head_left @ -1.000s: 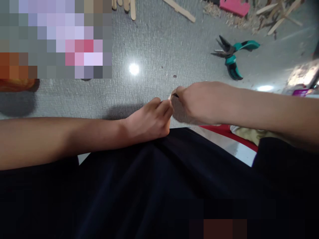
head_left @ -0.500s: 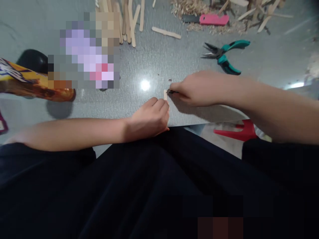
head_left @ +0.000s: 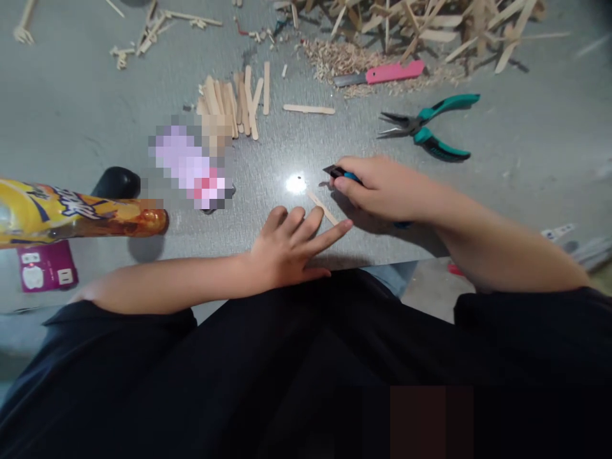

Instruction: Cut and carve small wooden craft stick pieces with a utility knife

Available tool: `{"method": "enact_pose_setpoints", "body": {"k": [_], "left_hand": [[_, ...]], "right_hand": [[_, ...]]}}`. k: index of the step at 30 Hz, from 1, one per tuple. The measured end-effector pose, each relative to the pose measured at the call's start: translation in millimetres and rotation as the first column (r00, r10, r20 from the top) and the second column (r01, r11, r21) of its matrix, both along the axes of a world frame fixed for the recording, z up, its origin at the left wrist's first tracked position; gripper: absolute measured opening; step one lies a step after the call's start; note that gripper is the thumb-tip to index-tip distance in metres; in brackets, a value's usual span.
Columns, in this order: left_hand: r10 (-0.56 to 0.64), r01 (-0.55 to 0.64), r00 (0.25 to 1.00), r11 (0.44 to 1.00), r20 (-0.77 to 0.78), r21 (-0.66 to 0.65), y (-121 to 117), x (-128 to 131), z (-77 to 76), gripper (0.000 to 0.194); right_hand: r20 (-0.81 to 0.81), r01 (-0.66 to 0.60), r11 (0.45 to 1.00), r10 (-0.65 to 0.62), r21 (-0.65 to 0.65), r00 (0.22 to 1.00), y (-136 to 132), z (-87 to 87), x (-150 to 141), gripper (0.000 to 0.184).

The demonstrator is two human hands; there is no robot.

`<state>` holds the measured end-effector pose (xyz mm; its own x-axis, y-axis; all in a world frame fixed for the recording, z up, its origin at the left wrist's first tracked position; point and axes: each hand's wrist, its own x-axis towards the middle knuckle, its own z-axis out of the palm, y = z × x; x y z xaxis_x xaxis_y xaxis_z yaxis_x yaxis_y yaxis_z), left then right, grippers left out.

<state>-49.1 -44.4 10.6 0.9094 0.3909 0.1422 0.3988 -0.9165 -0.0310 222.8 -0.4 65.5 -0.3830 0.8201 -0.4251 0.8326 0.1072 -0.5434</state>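
My right hand (head_left: 370,185) is closed round a utility knife (head_left: 352,178) with a dark blade and a blue part on its handle. The blade points left, just above the tabletop. Below and left of the blade, a wooden popsicle stick (head_left: 322,207) lies slanted on the table. My left hand (head_left: 291,248) is open with its fingers spread, palm down near the table's front edge. Its index fingertip is at the stick's lower right end; whether it presses on the stick I cannot tell.
Teal-handled pliers (head_left: 415,126) lie with jaws apart. Beyond are a pink knife (head_left: 394,72), wood shavings (head_left: 335,57), a row of popsicle sticks (head_left: 239,102) and a single stick (head_left: 309,109). To the left are a bottle (head_left: 95,213), a purple box (head_left: 46,268) and a black object (head_left: 117,183).
My left hand has opened from a closed grip and spread its fingers. The stick now lies slanted. The knife in my right hand is away from the stick. The view has shifted.
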Motion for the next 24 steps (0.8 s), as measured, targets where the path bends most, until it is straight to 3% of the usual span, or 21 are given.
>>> {"method": "enact_pose_setpoints", "body": {"k": [2, 6, 12, 24], "left_hand": [[0.014, -0.014, 1.0, 1.0, -0.009, -0.009, 0, -2, 2.7, 0.088], [0.092, -0.1, 0.993, 0.988, -0.07, -0.114, 7, 0, 6.5, 0.107], [-0.001, -0.01, 0.998, 0.986, -0.068, -0.169, 18, 1, 1.6, 0.111], [0.02, -0.022, 1.0, 0.973, -0.01, -0.231, 16, 3, -7.8, 0.124]], "right_hand": [[0.057, -0.002, 1.0, 0.002, -0.01, 0.998, -2, -0.5, 1, 0.03], [0.143, -0.06, 0.996, 0.068, -0.062, 0.987, -11, -1.0, -3, 0.028], [0.189, -0.121, 0.991, 0.128, -0.047, 0.974, -20, -0.6, -13, 0.033], [0.297, -0.124, 0.985, 0.155, -0.123, 0.942, -15, 8.4, -28, 0.034]]}}
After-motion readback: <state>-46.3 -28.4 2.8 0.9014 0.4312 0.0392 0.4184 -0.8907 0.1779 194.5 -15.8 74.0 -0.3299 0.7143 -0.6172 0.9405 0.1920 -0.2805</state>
